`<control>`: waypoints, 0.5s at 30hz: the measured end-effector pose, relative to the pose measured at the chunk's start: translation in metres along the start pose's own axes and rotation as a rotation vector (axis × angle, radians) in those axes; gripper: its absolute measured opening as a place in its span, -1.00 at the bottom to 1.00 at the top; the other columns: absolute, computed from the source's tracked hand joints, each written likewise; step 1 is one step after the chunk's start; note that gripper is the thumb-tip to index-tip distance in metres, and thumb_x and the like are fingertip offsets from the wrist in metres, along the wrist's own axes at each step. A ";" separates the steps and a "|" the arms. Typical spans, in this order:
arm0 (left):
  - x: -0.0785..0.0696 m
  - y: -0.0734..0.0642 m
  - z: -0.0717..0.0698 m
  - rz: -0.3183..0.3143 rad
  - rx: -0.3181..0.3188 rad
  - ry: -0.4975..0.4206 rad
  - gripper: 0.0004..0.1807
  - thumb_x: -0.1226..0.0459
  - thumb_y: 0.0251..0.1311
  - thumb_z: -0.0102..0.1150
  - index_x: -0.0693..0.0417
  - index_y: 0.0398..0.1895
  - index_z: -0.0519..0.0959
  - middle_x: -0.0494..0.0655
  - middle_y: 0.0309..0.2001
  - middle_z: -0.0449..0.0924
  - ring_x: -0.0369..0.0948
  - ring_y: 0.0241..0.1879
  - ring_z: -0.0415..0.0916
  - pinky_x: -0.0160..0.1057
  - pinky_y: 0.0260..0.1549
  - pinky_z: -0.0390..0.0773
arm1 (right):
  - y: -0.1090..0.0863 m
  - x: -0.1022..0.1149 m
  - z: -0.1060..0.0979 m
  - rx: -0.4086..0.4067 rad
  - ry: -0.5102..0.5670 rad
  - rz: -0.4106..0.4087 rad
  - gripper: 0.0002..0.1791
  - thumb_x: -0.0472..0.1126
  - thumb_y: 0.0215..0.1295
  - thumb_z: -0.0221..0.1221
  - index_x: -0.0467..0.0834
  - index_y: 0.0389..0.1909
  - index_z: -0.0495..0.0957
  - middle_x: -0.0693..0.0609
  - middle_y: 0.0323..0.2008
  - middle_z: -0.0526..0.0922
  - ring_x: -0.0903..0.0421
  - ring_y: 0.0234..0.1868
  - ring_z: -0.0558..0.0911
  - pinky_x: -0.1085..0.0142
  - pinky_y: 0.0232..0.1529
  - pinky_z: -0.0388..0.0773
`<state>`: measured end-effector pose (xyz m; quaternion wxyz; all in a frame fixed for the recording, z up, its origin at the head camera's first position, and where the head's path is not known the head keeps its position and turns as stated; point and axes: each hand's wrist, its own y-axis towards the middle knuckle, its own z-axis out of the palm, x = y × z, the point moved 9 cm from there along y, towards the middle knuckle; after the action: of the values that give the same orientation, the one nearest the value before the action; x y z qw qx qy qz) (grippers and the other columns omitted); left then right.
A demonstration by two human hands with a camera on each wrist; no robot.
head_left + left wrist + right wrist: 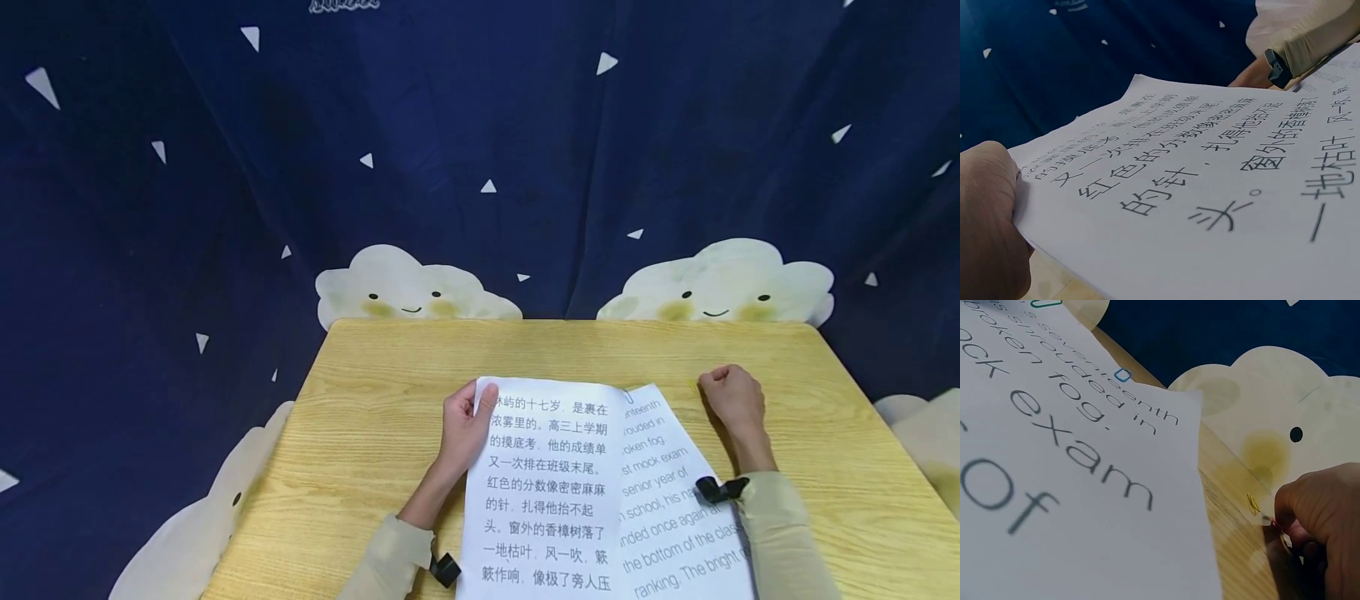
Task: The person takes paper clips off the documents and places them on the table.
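My left hand (pixel 467 429) grips a sheet of paper printed with Chinese text (pixel 546 483) by its upper left corner, thumb on top; the left wrist view shows the sheet raised and bowed. Beneath its right side, a sheet with English text (pixel 675 508) fans out. At the right, my right hand (pixel 735 407) rests low over the table with curled fingers. In the right wrist view, its fingertips pinch a red paper clip (pixel 1275 522), mostly hidden. A yellow paper clip (pixel 1253 504) lies just beside them.
A blue paper clip (pixel 1122 375) and a green one (pixel 1046 303) show along the papers' top edge. The wooden table (pixel 375 392) ends at a dark blue curtain (pixel 450 125) with white clouds. Black wrist cameras (pixel 445 570) sit on both sleeves.
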<state>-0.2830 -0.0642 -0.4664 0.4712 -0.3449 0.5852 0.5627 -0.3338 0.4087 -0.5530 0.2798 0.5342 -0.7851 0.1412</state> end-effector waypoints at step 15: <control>-0.003 -0.002 0.000 0.006 -0.020 0.022 -0.77 0.36 0.42 0.02 0.39 -0.12 0.60 0.31 -0.51 0.59 -0.07 -0.67 0.54 -0.32 -0.76 0.52 | -0.002 -0.003 -0.004 -0.028 0.050 0.004 -0.68 -0.11 0.34 -0.05 -0.29 -0.28 0.53 -0.15 -0.43 0.58 -0.09 -0.34 0.53 0.23 -0.36 0.39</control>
<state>-0.2805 -0.0647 -0.4639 0.4596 -0.3538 0.5857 0.5662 -0.3301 0.4125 -0.5516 0.3066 0.5248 -0.7809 0.1441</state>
